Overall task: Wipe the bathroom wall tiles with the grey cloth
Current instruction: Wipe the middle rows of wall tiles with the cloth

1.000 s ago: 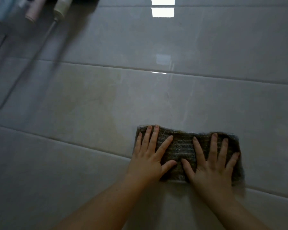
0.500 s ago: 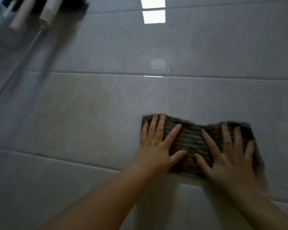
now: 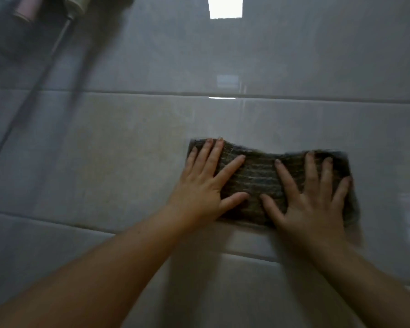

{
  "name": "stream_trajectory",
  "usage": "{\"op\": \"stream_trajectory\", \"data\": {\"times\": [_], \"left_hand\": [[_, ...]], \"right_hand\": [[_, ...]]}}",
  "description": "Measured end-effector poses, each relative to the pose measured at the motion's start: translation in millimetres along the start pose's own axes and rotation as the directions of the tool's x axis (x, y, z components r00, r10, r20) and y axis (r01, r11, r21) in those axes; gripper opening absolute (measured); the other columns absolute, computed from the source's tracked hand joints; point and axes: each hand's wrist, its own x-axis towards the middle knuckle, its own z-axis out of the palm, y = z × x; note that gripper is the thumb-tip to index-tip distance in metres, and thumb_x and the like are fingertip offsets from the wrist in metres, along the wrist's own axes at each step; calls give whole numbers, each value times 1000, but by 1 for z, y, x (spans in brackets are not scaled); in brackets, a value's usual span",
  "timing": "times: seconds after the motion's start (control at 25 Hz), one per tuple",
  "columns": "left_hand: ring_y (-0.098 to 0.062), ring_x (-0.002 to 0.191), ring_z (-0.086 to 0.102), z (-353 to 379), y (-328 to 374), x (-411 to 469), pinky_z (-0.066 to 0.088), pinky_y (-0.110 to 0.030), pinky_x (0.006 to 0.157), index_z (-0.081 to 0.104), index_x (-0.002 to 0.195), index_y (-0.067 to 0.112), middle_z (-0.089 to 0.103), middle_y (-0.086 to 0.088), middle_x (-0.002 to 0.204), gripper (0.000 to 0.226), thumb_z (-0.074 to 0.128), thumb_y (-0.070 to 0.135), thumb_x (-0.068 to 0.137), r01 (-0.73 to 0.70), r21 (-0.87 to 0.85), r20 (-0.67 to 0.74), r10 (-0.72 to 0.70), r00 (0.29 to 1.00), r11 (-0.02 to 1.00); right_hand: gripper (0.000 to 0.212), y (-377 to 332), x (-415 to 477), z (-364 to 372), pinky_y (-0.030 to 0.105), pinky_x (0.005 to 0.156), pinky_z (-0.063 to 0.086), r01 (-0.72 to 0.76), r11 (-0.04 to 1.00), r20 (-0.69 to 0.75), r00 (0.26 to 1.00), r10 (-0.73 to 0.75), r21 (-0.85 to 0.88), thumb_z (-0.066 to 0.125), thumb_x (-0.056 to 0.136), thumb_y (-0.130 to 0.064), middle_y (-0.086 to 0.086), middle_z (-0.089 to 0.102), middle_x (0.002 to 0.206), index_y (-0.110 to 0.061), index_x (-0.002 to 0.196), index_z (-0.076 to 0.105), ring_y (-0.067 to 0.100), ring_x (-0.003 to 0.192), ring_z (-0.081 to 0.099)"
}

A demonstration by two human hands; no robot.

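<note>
Grey cloth [image 3: 258, 183] has crept up the wall tile [image 3: 104, 162] (sagging mid-span) under your left hand [image 3: 204, 185] and right hand [image 3: 313, 200], both pressing flat, so the wipe's progressing.

Left hand [image 3: 199, 188], right hand [image 3: 314, 207] bare — forearms [image 3: 118, 268] bare too, nails short.

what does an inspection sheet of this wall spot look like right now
surface: glossy wall tiles, yellowish patch mid-left
job's things: grey cloth spread flat on a tile
clutter: blurred bottles top left
grippers: left hand and right hand flat, fingers spread, pressing the cloth
cables: thin dark line from top left, cord or rod unclear
surroundings: light reflection on top tile
</note>
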Motion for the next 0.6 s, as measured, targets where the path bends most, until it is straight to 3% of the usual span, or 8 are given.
{"op": "stream_trajectory", "data": {"times": [0.16,0.32,0.44,0.6], "left_hand": [[-27,153,-9,5,2,-19,-6,-49,121,13,156,38,-3,-11,167,72,23,71,93,-2,-41,-25,1,1000,999],[-27,154,-1,7,-72,-70,1,-47,120,17,156,38,4,-10,167,71,24,73,94,-32,52,-43,34,999,998],[-20,151,-20,-6,-124,-63,-8,-45,120,-2,154,45,-14,-6,166,74,10,79,89,76,30,25,-77,997,997],[-17,145,-35,-22,-125,-11,-20,-45,119,-17,150,49,-30,0,161,79,3,80,80,219,-46,97,-213,972,975]], "right_hand": [[70,-36,-10,-2,74,108,10,-122,991,-22,992,123,58,34,86,-56,26,18,157,-24,148,34,50,143,15],[60,-107,-39,3,74,109,10,143,986,-26,990,-142,82,28,93,-55,29,29,153,-22,143,39,53,139,26],[68,-137,11,11,72,110,10,186,981,-8,983,-186,58,33,87,-60,26,29,154,-26,145,41,51,141,24],[72,-126,75,9,68,111,9,41,999,81,996,-43,28,25,87,-67,20,18,158,-33,150,31,44,145,13]]}}
